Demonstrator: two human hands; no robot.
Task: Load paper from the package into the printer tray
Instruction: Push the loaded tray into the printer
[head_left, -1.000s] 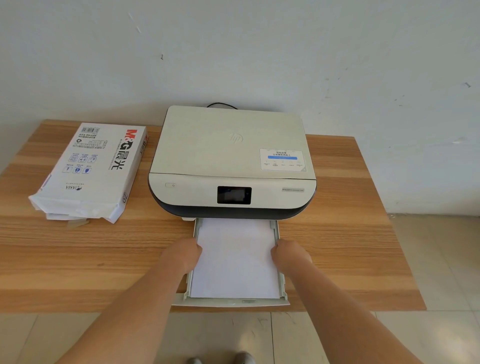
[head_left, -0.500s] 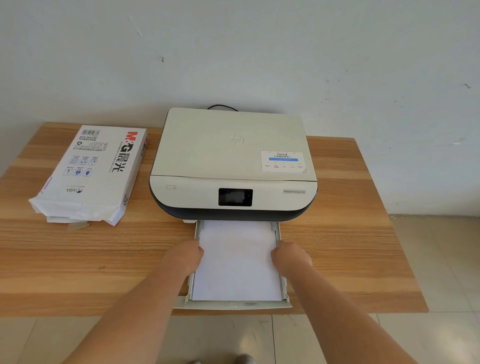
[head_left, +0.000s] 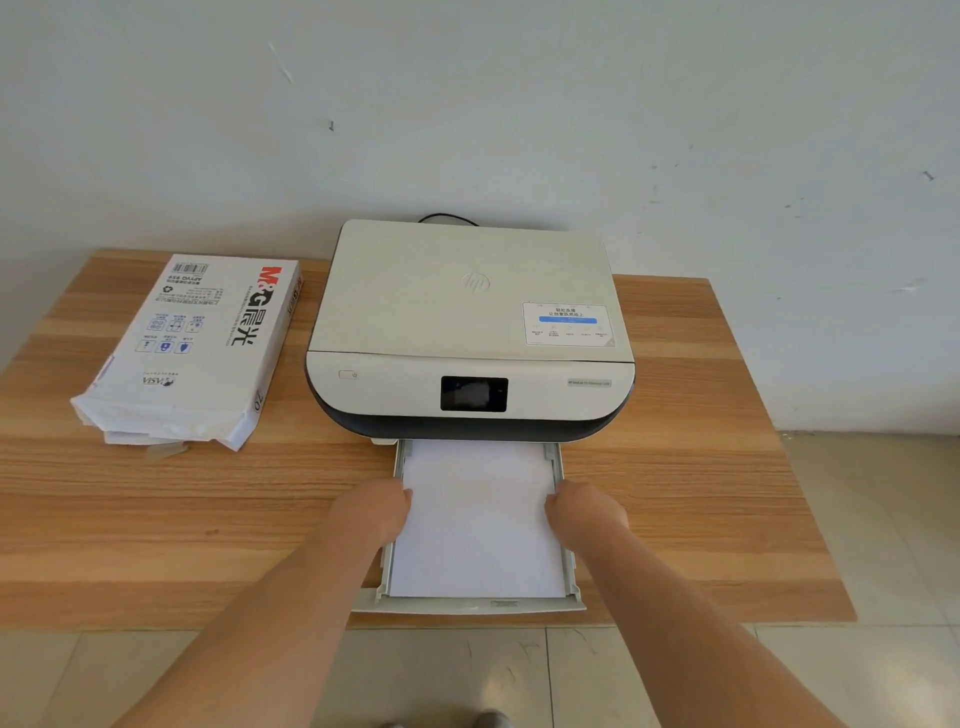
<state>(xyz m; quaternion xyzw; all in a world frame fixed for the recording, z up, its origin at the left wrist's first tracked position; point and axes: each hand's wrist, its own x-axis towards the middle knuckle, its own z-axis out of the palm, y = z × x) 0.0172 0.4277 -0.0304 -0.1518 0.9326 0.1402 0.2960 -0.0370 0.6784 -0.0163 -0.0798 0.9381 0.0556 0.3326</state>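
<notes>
The cream printer (head_left: 467, 312) stands at the back middle of the wooden table (head_left: 156, 519). Its paper tray (head_left: 467, 605) is pulled out toward me and overhangs the table's front edge. A white paper stack (head_left: 478, 525) lies flat inside the tray. My left hand (head_left: 371, 514) is curled against the tray's left rail and my right hand (head_left: 587, 512) against its right rail, knuckles at the paper's edges. The fingertips are hidden. The opened paper package (head_left: 192, 353) lies left of the printer, its torn end facing me.
A black cable (head_left: 447, 218) runs from behind the printer toward the white wall. The table's right edge drops to a tiled floor (head_left: 883, 519). Bare wood lies between the package and the tray.
Hardly anything differs. Both hands stay at the tray's sides, and the view has shifted slightly.
</notes>
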